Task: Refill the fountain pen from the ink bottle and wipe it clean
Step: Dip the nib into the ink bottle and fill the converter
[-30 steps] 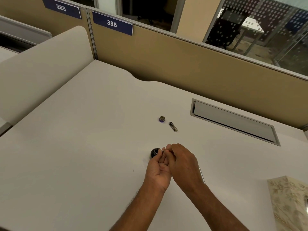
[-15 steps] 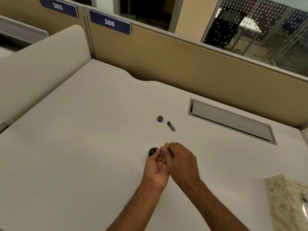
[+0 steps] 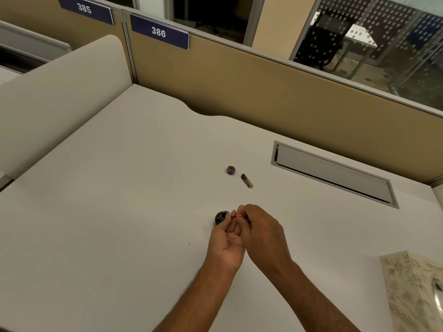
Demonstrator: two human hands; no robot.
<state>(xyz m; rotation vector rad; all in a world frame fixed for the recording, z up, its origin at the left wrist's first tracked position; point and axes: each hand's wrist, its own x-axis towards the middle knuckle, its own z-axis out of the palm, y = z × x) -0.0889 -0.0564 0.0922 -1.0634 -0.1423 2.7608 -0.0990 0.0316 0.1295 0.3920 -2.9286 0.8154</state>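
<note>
- Pen part (image 3: pixel 237 215), small and reddish, is being pinched between both hands just beside the open ink bottle (image 3: pixel 221 218).
- Left hand (image 3: pixel 227 243) and right hand (image 3: pixel 262 233) are each keeping a narrow grip on it, fingertips touching.
- Bottle cap (image 3: pixel 231 170) and dark pen piece (image 3: pixel 247 180) are lying farther back on the tabletop (image 3: pixel 119 212).

Quick count of stuff sitting on the desk

Seeing two hands (image 3: pixel 225 245) (image 3: pixel 262 232), one ink bottle (image 3: pixel 221 218), one loose cap (image 3: pixel 231 170), one dark pen piece (image 3: pixel 247 180), one thin reddish bit (image 3: pixel 238 215) pinched, one tissue box (image 3: pixel 414 291), two number signs (image 3: pixel 158 32) (image 3: pixel 84 7).
</note>
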